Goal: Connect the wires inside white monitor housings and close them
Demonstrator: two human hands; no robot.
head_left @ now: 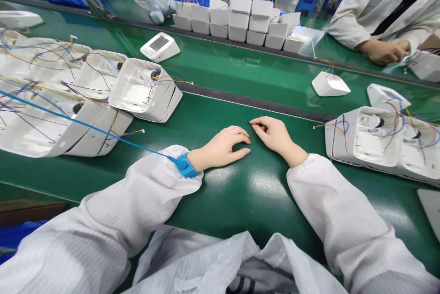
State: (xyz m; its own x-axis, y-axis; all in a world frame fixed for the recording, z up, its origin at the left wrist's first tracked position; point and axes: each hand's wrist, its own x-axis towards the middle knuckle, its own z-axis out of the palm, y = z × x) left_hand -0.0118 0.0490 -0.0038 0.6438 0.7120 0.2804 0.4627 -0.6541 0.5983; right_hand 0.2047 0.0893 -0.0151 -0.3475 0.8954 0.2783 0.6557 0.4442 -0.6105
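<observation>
My left hand (223,147) lies over the green bench top, thumb apart from its stretched fingers, holding nothing. A blue wrist strap (185,166) with a blue cord circles that wrist. Just across from it, my right hand (275,133) rests with loosely bent fingers, a small gap between thumb and forefinger and no object visible in it. The two hands are close but not touching. Nearest the left hand is an open white plastic housing (137,90) with wires inside. To the right of my right hand stand more white housings (374,140) with coloured wires.
Stacked housings with trailing wires (44,124) crowd the left. Beyond a dark rail lie a white unit with a screen (160,46) and a small white shell (330,84). White casings (237,19) are piled at the back. Another person's hands (385,51) rest far right.
</observation>
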